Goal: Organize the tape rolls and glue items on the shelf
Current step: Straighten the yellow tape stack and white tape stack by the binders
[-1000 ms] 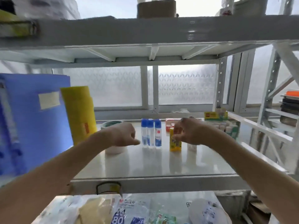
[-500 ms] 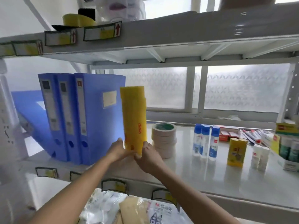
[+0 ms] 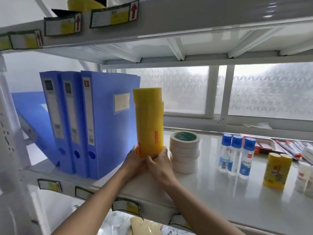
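While the left hand (image 3: pixel 135 157) curls round the lower left side of the yellow tape column (image 3: pixel 149 119) and the right hand (image 3: pixel 160 164) wraps its fingers across the front of the column's foot, the two hands touch each other and together grip it upright. Its base is hidden behind the fingers, so I cannot tell whether it rests on the shelf (image 3: pixel 220 197) or is raised off it. The column stands between the blue binders (image 3: pixel 94 122) on its left, close to the nearest one, and a stack of white tape rolls (image 3: pixel 184 155) just beside it on the right, with green showing inside the top roll's core. Farther right on the same shelf, well apart from the hands, three clear glue bottles (image 3: pixel 236 155) with blue caps stand in a tight row. Beyond them are two yellow glue sticks (image 3: pixel 277 172) side by side, and small white sticks (image 3: pixel 304 175) blurred at the frame's edge. Behind these lies a red box (image 3: pixel 264 146) beside some pens (image 3: pixel 286 146). A frosted window (image 3: pixel 271 92) backs the shelf, and the upper shelf (image 3: pixel 203 19) carries labels (image 3: pixel 111 16) with red arrows on its front edge.
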